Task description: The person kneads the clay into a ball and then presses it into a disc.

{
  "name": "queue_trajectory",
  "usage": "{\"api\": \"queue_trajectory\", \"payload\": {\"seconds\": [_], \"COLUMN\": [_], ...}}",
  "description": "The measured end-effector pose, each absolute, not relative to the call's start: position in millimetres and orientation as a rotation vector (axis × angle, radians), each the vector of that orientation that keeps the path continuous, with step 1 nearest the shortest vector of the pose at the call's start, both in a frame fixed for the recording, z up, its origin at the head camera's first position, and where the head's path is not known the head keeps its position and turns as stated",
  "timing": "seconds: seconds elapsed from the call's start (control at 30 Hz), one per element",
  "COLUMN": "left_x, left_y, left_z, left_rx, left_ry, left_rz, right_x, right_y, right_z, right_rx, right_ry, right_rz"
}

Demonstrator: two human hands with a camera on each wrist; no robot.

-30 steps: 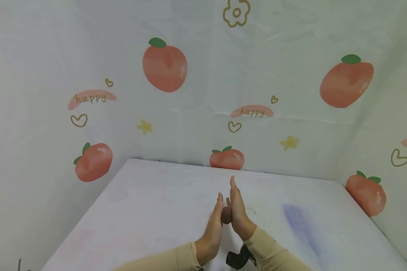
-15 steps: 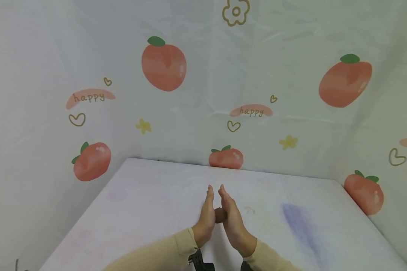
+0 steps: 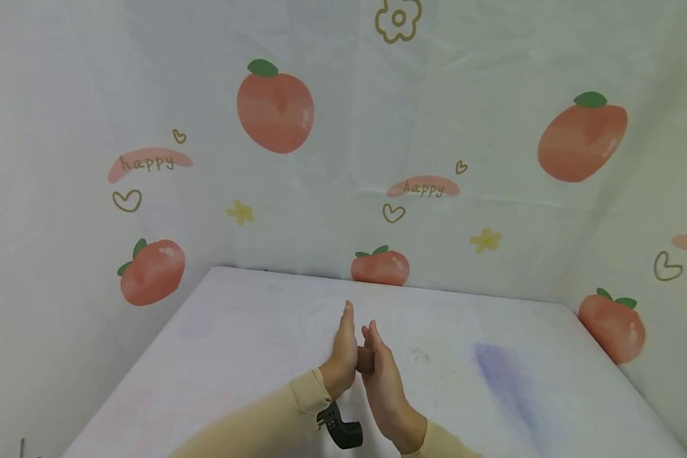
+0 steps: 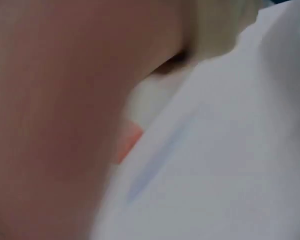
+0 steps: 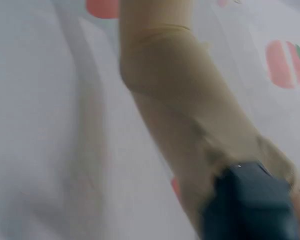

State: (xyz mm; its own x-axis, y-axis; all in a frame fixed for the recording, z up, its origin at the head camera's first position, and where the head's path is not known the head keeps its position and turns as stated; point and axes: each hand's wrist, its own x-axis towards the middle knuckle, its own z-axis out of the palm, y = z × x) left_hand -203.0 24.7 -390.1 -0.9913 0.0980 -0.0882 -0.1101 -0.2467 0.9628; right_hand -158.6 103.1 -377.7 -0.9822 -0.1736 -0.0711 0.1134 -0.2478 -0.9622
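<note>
A small brown lump [image 3: 365, 360], seemingly modelling clay, sits between my two palms in the head view, above the white table. My left hand [image 3: 342, 350] presses it from the left with straight fingers pointing forward. From the other side my right hand [image 3: 386, 388] lies flat against it, its fingers straight too and set slightly nearer to me. Both palms cover much of the lump. Blurred skin [image 4: 55, 120] fills the left side of the left wrist view. The right wrist view shows a tan sleeve [image 5: 180, 90] and a dark wrist device [image 5: 250, 205], but not the lump.
The white table [image 3: 252, 331] bears a blue-violet smear [image 3: 506, 388] on the right and faint brownish marks [image 3: 419, 354] behind the hands. A white cloth backdrop [image 3: 332, 127] printed with fruit, hearts and words rises at the table's back and sides.
My left hand has slid forward past the right, which has drawn back toward me. Both hands have shifted left with the brown lump kept between the palms.
</note>
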Motion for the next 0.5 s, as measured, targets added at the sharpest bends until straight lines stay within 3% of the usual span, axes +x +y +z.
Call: {"api": "queue_trajectory", "payload": {"seconds": [0.23, 0.5], "left_x": [-176.2, -164.5], "left_y": [32.3, 29.0], "left_z": [-401.7, -394.4], "left_rx": [0.307, 0.346], "left_ry": [1.95, 1.895], "left_rz": [2.261, 2.301], "right_x": [-178.3, -200.2], "right_y": [114.9, 116.5], "right_z": [-379.8, -397.1], "right_rx": [-0.122, -0.009], "right_ry": [1.889, 1.951], "right_rz": [-2.372, -2.364]}}
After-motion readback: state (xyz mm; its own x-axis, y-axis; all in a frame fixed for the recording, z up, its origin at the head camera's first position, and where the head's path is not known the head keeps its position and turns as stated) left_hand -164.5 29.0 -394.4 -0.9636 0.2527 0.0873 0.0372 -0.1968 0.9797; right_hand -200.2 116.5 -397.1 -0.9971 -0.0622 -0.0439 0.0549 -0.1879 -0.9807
